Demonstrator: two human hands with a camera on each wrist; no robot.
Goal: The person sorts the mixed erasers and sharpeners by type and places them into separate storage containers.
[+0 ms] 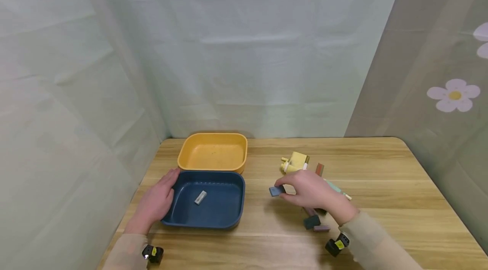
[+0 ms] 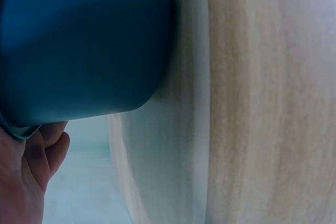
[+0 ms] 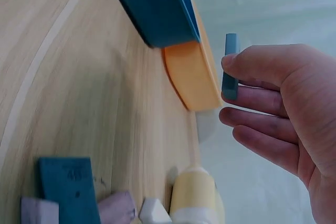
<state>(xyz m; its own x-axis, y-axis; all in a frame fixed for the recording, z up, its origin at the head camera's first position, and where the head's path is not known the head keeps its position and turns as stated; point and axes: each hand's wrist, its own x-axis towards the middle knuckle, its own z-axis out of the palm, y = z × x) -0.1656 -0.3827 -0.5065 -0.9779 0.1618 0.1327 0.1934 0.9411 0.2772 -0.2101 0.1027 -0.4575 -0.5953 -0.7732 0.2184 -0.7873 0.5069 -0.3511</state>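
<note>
Blue block [image 1: 276, 190] sits pinched in the right hand [image 1: 310, 189], lifted off the table [image 1: 381, 219], right of the blue tray [image 1: 228, 215]. Left hand [image 1: 156, 202] rests flat against the tray's side. Carrying seems underway; next likely needs release over the tray.

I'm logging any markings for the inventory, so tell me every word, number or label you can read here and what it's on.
None can be read for certain.
Teal block: faint embossed marks on its face, too blurred to read.
White piece in the blue tray: a grey mark, too small to read.
Blue block pinched by the right hand: no marking shows.
</note>
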